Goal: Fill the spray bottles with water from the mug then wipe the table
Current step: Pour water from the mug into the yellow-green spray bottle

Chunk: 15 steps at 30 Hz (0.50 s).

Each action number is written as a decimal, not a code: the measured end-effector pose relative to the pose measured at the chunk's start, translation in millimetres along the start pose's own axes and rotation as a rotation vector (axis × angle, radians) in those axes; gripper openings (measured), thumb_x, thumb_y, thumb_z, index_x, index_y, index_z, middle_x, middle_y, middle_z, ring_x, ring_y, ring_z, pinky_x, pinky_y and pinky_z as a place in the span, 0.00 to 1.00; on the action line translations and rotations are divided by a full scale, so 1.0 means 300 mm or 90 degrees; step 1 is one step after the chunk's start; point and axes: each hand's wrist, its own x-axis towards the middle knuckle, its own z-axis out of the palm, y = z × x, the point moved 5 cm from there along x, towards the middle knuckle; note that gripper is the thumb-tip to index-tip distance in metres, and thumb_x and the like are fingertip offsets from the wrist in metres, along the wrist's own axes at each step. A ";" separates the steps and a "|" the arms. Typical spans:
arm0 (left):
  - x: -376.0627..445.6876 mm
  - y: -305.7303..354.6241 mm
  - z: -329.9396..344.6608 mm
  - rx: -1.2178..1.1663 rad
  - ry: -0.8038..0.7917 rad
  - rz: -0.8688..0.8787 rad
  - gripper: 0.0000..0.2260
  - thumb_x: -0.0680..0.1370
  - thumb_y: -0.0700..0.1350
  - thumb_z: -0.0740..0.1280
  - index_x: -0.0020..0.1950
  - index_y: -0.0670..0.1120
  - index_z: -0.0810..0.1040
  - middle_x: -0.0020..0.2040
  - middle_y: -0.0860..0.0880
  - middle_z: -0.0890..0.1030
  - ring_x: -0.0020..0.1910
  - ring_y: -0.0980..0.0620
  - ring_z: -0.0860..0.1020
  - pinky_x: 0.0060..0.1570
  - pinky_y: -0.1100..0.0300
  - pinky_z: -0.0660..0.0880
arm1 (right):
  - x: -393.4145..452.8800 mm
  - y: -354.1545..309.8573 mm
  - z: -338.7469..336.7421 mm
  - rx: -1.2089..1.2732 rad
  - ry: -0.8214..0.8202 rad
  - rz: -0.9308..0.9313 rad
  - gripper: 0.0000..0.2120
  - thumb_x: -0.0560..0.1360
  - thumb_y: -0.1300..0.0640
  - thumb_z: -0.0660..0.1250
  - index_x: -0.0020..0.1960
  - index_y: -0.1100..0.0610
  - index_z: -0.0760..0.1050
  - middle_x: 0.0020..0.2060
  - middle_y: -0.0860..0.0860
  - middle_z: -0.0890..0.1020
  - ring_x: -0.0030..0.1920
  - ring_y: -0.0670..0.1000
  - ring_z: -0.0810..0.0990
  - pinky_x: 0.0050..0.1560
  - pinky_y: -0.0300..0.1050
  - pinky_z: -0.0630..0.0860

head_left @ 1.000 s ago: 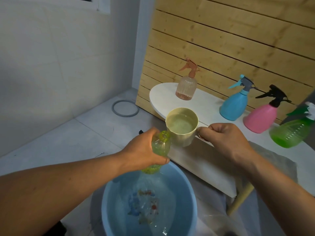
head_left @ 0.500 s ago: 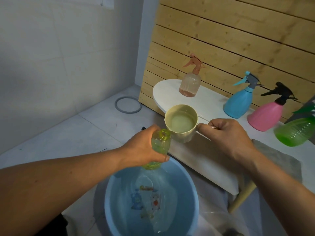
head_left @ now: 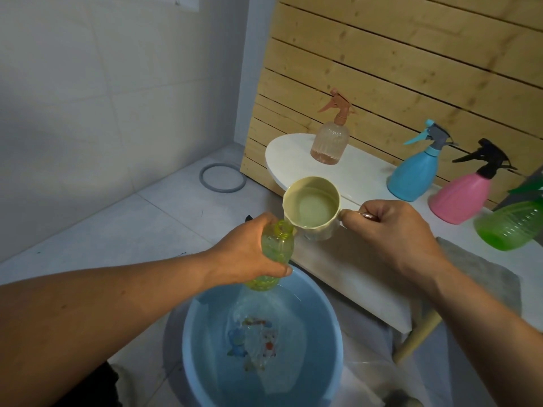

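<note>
Head view: left hand (head_left: 244, 254) grips the yellow bottle (head_left: 274, 251) over the basin (head_left: 188, 342); right hand (head_left: 393, 230) grips the mug (head_left: 311, 210) handle. Tip slowly (lip over neck).

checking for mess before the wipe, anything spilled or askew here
No spill shows. The green bottle at the table's right end leans tilted while the other three stand upright. The yellow bottle in the left hand has no sprayer top, open for the mug.

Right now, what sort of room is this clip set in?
Probably a home utility or wash area: tiled floor and walls, a blue basin of water on the floor, and spray bottles on a white table.
</note>
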 end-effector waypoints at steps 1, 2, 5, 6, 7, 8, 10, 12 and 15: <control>-0.001 0.000 0.000 0.000 0.000 0.001 0.32 0.66 0.55 0.84 0.64 0.60 0.71 0.55 0.60 0.79 0.54 0.60 0.79 0.50 0.62 0.81 | -0.001 -0.002 0.000 -0.003 0.002 -0.005 0.22 0.76 0.43 0.70 0.28 0.54 0.72 0.22 0.46 0.69 0.28 0.46 0.66 0.31 0.44 0.66; -0.001 0.000 0.000 0.000 0.001 0.001 0.32 0.66 0.55 0.84 0.64 0.60 0.71 0.55 0.60 0.79 0.54 0.61 0.79 0.50 0.62 0.80 | -0.002 -0.003 0.000 -0.007 0.003 -0.009 0.22 0.76 0.43 0.70 0.29 0.55 0.73 0.23 0.47 0.69 0.28 0.47 0.66 0.32 0.45 0.66; -0.003 -0.004 0.001 0.001 0.000 -0.001 0.32 0.66 0.55 0.84 0.65 0.59 0.71 0.55 0.60 0.79 0.55 0.59 0.80 0.50 0.61 0.81 | -0.005 -0.004 0.001 -0.013 0.003 -0.012 0.21 0.76 0.43 0.70 0.30 0.55 0.75 0.24 0.49 0.71 0.29 0.47 0.68 0.32 0.45 0.67; -0.004 -0.005 0.001 0.003 0.000 -0.001 0.32 0.66 0.55 0.84 0.65 0.59 0.71 0.55 0.60 0.79 0.55 0.59 0.80 0.51 0.60 0.81 | -0.005 -0.003 0.001 -0.013 0.003 -0.013 0.21 0.76 0.43 0.70 0.30 0.55 0.75 0.24 0.49 0.71 0.29 0.47 0.68 0.32 0.45 0.67; -0.004 -0.004 0.001 0.004 0.001 -0.001 0.33 0.66 0.55 0.84 0.65 0.59 0.71 0.55 0.59 0.79 0.55 0.59 0.80 0.51 0.60 0.82 | -0.005 -0.003 0.001 -0.012 0.004 -0.014 0.21 0.76 0.43 0.70 0.30 0.55 0.75 0.24 0.49 0.71 0.29 0.47 0.68 0.32 0.45 0.67; -0.003 -0.004 0.001 0.005 0.001 0.000 0.33 0.66 0.55 0.84 0.65 0.59 0.71 0.55 0.59 0.79 0.55 0.59 0.80 0.51 0.60 0.82 | -0.005 -0.002 0.002 -0.013 0.005 -0.016 0.21 0.76 0.42 0.70 0.30 0.55 0.75 0.24 0.50 0.72 0.29 0.48 0.68 0.32 0.46 0.68; -0.004 -0.002 0.002 0.003 0.002 0.002 0.33 0.66 0.55 0.84 0.66 0.59 0.71 0.55 0.60 0.79 0.55 0.59 0.80 0.50 0.61 0.81 | -0.004 -0.001 0.004 -0.016 0.008 -0.019 0.21 0.75 0.42 0.70 0.31 0.55 0.76 0.25 0.51 0.73 0.30 0.48 0.69 0.32 0.47 0.69; -0.005 -0.001 0.003 0.001 0.003 0.004 0.33 0.66 0.55 0.84 0.65 0.58 0.71 0.55 0.60 0.79 0.54 0.59 0.80 0.49 0.62 0.81 | -0.003 -0.002 0.004 -0.017 0.012 -0.019 0.21 0.75 0.42 0.70 0.31 0.55 0.77 0.26 0.52 0.74 0.30 0.48 0.70 0.33 0.48 0.69; -0.005 -0.002 0.004 -0.003 0.000 0.004 0.33 0.66 0.55 0.83 0.65 0.58 0.71 0.55 0.60 0.79 0.54 0.59 0.80 0.49 0.62 0.81 | -0.005 -0.003 0.001 -0.022 0.020 -0.023 0.21 0.75 0.42 0.70 0.30 0.54 0.76 0.25 0.51 0.73 0.30 0.48 0.70 0.33 0.47 0.69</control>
